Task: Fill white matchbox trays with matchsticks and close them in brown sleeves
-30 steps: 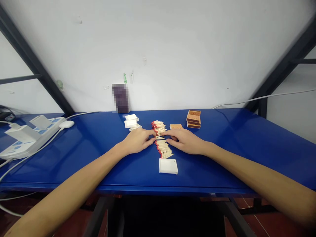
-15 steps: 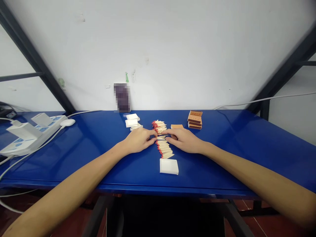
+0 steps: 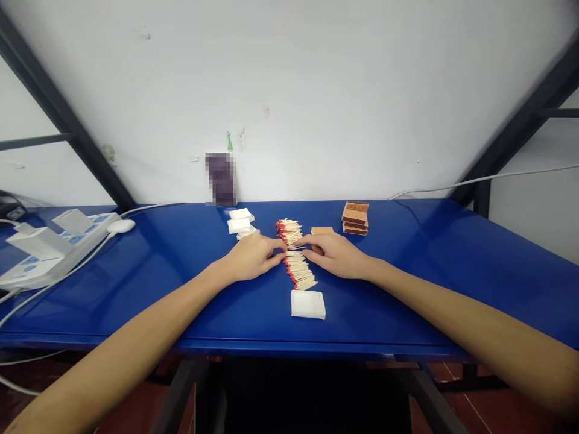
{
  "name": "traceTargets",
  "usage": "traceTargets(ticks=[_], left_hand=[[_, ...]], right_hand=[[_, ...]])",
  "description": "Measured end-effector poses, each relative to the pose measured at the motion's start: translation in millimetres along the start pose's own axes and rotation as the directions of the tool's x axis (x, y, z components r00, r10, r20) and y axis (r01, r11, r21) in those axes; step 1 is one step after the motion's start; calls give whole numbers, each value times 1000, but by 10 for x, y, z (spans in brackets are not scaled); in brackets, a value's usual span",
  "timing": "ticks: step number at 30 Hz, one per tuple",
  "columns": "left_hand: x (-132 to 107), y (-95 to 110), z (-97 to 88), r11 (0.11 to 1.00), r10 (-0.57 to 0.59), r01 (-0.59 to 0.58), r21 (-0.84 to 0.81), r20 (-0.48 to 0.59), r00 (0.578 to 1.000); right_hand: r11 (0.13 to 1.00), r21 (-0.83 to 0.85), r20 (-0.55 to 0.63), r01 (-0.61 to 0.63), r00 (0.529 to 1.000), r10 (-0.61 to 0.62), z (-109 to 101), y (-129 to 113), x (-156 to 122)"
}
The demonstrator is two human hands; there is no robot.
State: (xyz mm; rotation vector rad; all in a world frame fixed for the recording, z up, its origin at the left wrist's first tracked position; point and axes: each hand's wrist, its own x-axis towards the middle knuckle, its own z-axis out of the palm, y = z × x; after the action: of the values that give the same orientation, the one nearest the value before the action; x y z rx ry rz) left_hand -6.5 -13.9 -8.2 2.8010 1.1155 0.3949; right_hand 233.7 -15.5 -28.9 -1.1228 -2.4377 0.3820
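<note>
A long heap of red-tipped matches (image 3: 296,256) lies in the middle of the blue table (image 3: 434,265). My left hand (image 3: 253,257) rests on the table at the heap's left side, its fingers pinched against the matches. My right hand (image 3: 335,254) lies at the heap's right side, fingers curled onto the matches and meeting the left fingertips. A white inner tray (image 3: 308,304) sits just in front of the heap. A brown matchbox sleeve (image 3: 321,231) lies behind my right hand.
A stack of brown matchbox sleeves (image 3: 355,218) stands at the back right. Several white trays (image 3: 240,221) are piled at the back left. A white power strip with adapters (image 3: 49,244) and cables lies at the far left. A white wall bounds the table's rear.
Both hands stay at the heap with only small finger shifts. The view wobbled slightly.
</note>
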Motion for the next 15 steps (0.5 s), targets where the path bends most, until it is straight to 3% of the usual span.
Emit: traceTargets(ticks=[15], left_hand=[[0,10,-2,1000,-2,2,21,0,1000]], right_hand=[[1000,0,34,14,999,-14,-25,-8,-33]])
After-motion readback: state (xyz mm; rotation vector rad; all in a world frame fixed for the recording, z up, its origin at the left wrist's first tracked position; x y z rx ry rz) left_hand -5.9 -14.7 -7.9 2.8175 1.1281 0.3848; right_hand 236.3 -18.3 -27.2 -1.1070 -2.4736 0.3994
